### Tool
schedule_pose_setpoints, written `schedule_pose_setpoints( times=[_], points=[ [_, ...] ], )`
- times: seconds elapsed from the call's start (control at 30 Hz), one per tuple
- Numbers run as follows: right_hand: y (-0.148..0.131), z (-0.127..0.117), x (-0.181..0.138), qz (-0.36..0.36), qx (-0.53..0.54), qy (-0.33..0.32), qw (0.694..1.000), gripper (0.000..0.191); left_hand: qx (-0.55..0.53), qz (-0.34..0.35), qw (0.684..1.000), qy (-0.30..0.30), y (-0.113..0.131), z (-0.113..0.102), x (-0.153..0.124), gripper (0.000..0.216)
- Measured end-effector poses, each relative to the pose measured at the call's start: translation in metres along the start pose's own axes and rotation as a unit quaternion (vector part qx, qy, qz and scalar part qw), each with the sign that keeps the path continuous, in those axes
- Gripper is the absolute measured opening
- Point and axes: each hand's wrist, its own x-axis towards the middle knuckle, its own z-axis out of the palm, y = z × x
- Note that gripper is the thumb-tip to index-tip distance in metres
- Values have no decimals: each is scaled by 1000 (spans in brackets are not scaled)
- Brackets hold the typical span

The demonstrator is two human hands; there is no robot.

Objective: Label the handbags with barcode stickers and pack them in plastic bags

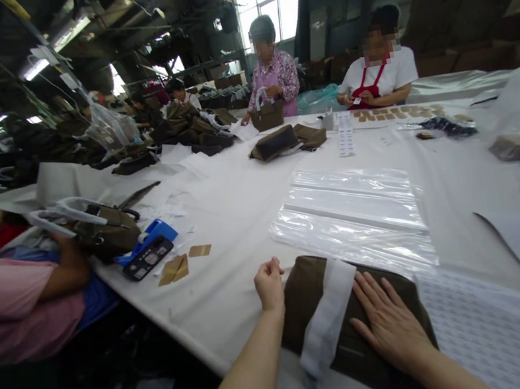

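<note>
A dark olive bag [359,355] lies on its side in front of me, with a white wrapping strip [328,313] across it. My right hand [387,319] rests flat on the bag, right of the strip, its fingers stretched out. At the bag's left edge, my left hand [270,286] is closed, fingers curled and thumb against them. Whatever it may hold is too small or hidden to tell. Just beyond the bag lie clear plastic bags [352,205] in a flat stack.
White printed sheets [495,327] lie to the right. Brown tags [175,270], a black phone-like device [148,258] and a blue tape dispenser [156,233] sit at left, near a co-worker in a pink shirt [3,307]. More bags [274,144] and other workers are across the table.
</note>
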Motion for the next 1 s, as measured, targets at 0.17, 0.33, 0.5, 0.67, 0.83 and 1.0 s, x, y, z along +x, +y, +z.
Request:
schedule_pose_setpoints(
  times=[0.17,0.33,0.5,0.67,0.83,1.0],
  points=[
    [0,-2,2,1,7,5,1000,67,130,128,979,-93,21,3,-16,24],
    [-1,-4,1,-3,7,13,1000,67,181,198,958,-105,28,7,-19,22],
    [0,-9,2,-8,15,25,1000,72,158,130,978,-30,8,-21,7,32],
    [3,-17,2,-8,38,8,999,71,145,95,985,-4,7,-41,27,39],
    [4,-20,4,4,45,12,999,69,261,212,929,-156,39,-12,-1,31],
    [3,-19,3,-3,44,25,999,67,296,219,911,-186,55,3,-17,22]
  ],
)
